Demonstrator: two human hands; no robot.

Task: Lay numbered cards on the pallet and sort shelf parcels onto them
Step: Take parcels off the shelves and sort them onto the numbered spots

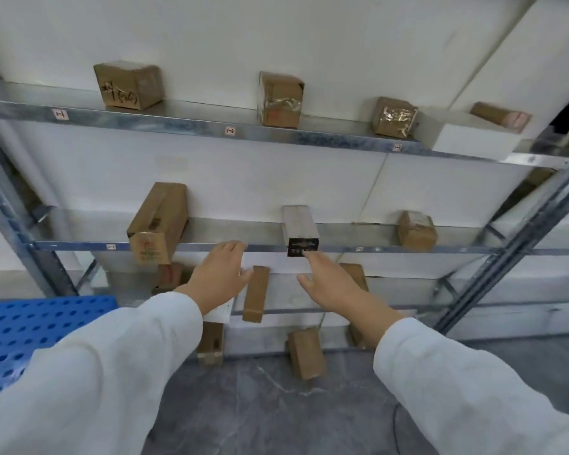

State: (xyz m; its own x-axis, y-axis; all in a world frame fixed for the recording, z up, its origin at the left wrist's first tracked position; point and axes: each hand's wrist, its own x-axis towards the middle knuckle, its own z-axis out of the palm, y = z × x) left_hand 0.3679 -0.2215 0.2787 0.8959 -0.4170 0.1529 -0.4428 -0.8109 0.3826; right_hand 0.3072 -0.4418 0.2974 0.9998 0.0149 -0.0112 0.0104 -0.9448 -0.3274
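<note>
My hands are stretched toward the middle shelf (237,229), fingers straight and close together, gripping nothing. My left hand (222,274) is at the shelf's front edge, and my right hand (329,285) has its fingertips at the dark end of the grey parcel (298,224) standing there. The blue pallet (30,326) lies low on my left.

Both my arms (112,356) stretch forward, side by side. My left hand (222,270) and right hand (329,284) hold nothing, fingers (235,247) straight and loosely spread.
</note>
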